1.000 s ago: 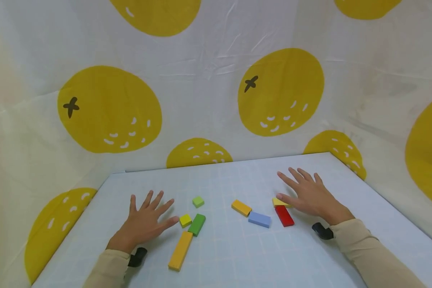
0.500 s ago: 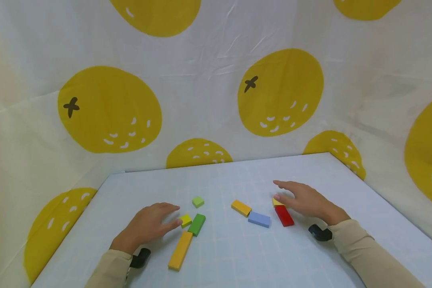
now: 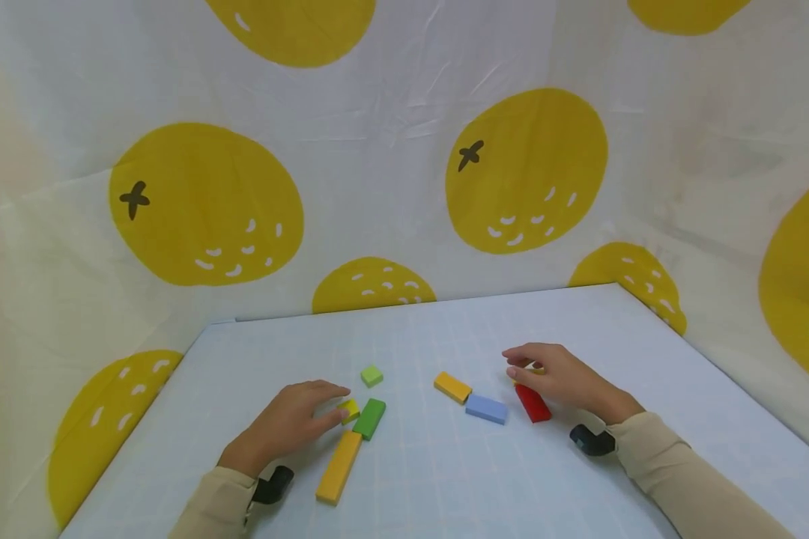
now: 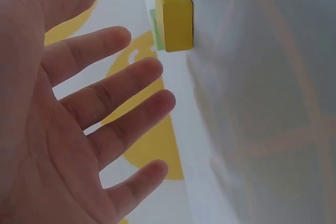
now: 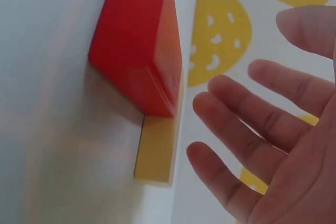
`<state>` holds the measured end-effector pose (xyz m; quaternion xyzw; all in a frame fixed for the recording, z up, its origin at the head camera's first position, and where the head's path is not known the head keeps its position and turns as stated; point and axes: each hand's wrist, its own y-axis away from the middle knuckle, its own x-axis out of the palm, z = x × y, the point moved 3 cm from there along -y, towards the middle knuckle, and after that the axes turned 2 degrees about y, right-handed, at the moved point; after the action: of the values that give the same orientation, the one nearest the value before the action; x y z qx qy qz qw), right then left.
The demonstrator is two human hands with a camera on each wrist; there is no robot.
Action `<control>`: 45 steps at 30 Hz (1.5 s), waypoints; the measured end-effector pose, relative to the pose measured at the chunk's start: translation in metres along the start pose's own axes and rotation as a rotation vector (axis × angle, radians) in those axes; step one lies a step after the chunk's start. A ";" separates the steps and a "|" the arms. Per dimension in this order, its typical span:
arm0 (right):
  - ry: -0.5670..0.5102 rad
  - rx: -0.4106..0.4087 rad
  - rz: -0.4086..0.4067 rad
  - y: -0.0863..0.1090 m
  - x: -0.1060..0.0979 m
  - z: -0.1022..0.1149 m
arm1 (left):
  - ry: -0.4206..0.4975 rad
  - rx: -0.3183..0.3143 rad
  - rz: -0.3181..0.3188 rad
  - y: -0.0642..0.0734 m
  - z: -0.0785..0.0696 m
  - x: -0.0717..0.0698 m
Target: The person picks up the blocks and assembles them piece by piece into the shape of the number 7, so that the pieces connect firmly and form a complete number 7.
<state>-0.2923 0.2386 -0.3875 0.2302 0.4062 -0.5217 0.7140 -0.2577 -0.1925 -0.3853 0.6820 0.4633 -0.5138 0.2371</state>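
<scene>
- Taking twelve o'clock as the bench's far edge, we see our left hand (image 3: 300, 418) near nine, released: loosely bent fingers, nothing gripped.
- Just beside its thumb, at its three o'clock, sits the small bright-yellow, wooden-looking block (image 3: 352, 409); the left wrist view shows a gap between it and our fingers.
- From that block, a small light-green, cube-like block (image 3: 371, 376) lies apart at one o'clock, and a dark-green rectangular block (image 3: 369, 419) near four; a long orange-yellow bar (image 3: 339, 468) runs from the dark-green one toward seven.
- Our right hand (image 3: 558, 376), near three on the pale-blue checked bench (image 3: 418, 471), is empty too, fingers relaxed and curved.
- At its seven to eight o'clock lies a flat red rectangular block (image 3: 532, 405), its far end by a pale-yellow oblong block (image 5: 155, 153) that our fingers mostly hide from above.
- Between the hands, an orange rectangular block (image 3: 452, 387) has a blue one (image 3: 487, 409) at its four o'clock.
- We judge this a reach, before any grasp; the next move calls for lowering fingertips around a chosen block and pinching its sides without nudging neighbours.
</scene>
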 end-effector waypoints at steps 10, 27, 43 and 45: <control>0.011 -0.035 -0.061 0.000 0.002 0.005 | -0.063 -0.083 -0.029 0.004 -0.004 0.005; 0.028 0.013 -0.101 0.002 -0.001 0.001 | 0.195 -0.220 0.015 0.012 -0.002 0.013; 0.041 -0.016 -0.086 0.003 0.007 0.000 | 0.456 -0.124 0.208 0.019 0.007 0.017; 0.044 -0.019 -0.079 0.002 0.008 0.003 | 0.463 -0.121 0.217 0.021 0.007 0.016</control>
<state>-0.2878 0.2322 -0.3926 0.2186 0.4357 -0.5406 0.6857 -0.2424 -0.2015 -0.4060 0.8117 0.4591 -0.2870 0.2191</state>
